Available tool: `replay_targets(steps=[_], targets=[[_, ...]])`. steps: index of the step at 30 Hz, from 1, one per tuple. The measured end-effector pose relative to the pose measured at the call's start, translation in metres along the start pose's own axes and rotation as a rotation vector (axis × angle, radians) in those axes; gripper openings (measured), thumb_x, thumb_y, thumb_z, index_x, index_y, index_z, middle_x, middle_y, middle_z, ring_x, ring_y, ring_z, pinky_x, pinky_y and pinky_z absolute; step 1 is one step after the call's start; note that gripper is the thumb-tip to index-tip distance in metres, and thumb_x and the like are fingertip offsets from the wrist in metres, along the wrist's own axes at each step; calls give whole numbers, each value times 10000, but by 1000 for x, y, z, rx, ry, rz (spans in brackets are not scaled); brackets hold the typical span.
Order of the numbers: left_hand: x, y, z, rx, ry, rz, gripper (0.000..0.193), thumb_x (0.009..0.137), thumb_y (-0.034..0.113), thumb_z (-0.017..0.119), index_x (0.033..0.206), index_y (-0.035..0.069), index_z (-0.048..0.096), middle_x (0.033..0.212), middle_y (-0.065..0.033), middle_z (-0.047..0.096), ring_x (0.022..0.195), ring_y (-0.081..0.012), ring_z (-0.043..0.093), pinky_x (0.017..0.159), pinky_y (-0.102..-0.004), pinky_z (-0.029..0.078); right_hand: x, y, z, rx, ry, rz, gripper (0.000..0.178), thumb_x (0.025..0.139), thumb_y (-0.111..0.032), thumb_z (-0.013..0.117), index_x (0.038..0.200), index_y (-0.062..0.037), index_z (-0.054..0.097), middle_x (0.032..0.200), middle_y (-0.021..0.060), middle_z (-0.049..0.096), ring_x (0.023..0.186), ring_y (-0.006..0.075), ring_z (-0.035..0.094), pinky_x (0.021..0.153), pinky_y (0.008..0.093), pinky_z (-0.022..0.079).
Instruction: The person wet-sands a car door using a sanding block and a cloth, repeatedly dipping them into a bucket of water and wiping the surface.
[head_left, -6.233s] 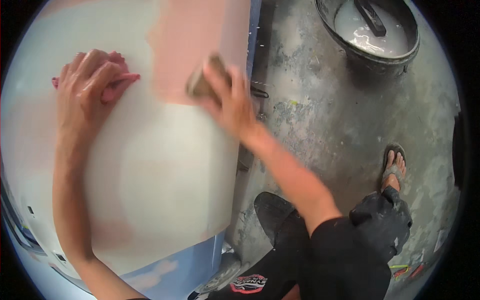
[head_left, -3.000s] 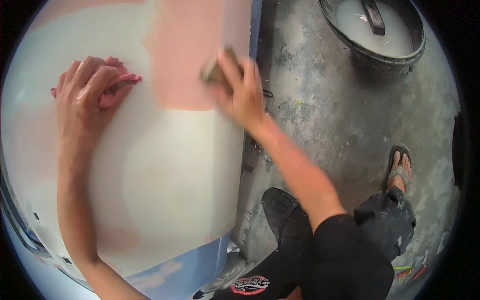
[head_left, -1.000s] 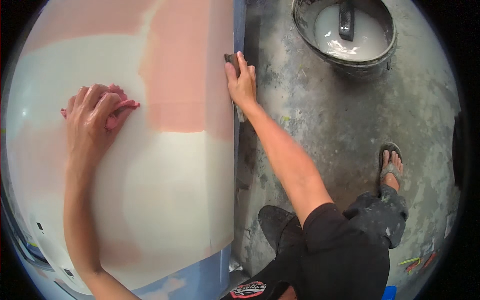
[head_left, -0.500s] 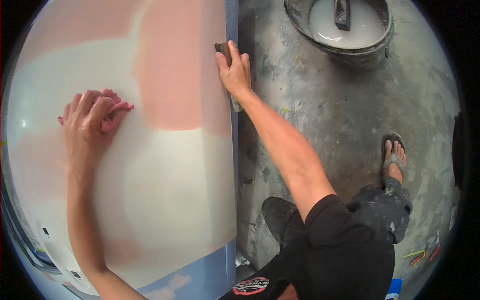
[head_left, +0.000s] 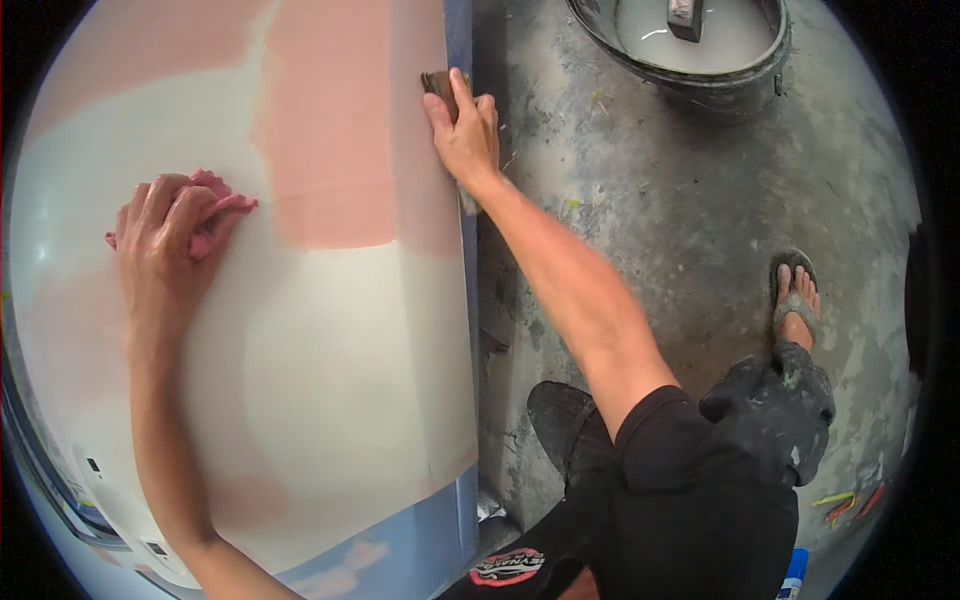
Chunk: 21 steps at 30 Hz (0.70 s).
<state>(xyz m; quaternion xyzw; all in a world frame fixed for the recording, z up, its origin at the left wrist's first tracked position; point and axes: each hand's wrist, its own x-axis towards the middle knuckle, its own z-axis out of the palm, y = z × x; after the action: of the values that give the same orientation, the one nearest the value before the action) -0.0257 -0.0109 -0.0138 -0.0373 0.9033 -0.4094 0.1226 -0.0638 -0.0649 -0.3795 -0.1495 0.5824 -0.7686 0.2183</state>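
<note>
My left hand (head_left: 165, 235) is closed round a crumpled pink cloth (head_left: 210, 205), which rests against a broad white car body panel (head_left: 340, 350). Pinkish patches (head_left: 330, 130) show on the panel's surface. At the panel's right edge, my right hand (head_left: 467, 135) grips a dark sanding block (head_left: 448, 88). Thumb and fingers lie along the block, pressing it to the edge. The hand hides part of it, and its lower end shows beside the wrist.
A black bucket (head_left: 665, 78) of cloudy liquid stands on the grey floor (head_left: 660, 190), with a dark block-shaped object (head_left: 686, 18) in it. A blue panel section (head_left: 400, 545) adjoins the white one. Yellow and red items (head_left: 845, 503) lie at lower right, near a blue-capped container (head_left: 795, 570).
My right hand and the block have shifted slightly up and left. The left hand with the cloth also sits a little farther left. The whole view has shifted slightly.
</note>
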Motion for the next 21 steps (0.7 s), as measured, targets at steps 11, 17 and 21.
replay_targets(steps=[11, 17, 21], targets=[[6, 1, 1, -3, 40, 27, 267, 747, 182, 884, 862, 124, 650, 933, -9, 650, 879, -254, 618, 770, -411, 458, -5, -6, -8, -28, -14, -139, 662, 947, -381, 709, 1519, -125, 498, 1161, 247, 532, 1063, 416, 553, 941, 480, 484], [-9, -3, -6, 12, -53, -46, 259, 749, 168, 879, 871, 123, 655, 952, -11, 662, 878, -248, 618, 778, -407, 460, -77, -20, -4, 64, -51, -276, 659, 977, -477, 654, 1527, -150, 498, 1199, 270, 532, 1064, 434, 549, 944, 526, 481], [-2, 1, -2, -4, -37, -50, 239, 748, 164, 878, 876, 110, 684, 962, -33, 665, 916, -255, 628, 802, -406, 466, -154, -35, -38, 45, -86, -454, 704, 959, -524, 663, 1552, -191, 480, 1277, 268, 512, 1085, 416, 554, 958, 546, 480]])
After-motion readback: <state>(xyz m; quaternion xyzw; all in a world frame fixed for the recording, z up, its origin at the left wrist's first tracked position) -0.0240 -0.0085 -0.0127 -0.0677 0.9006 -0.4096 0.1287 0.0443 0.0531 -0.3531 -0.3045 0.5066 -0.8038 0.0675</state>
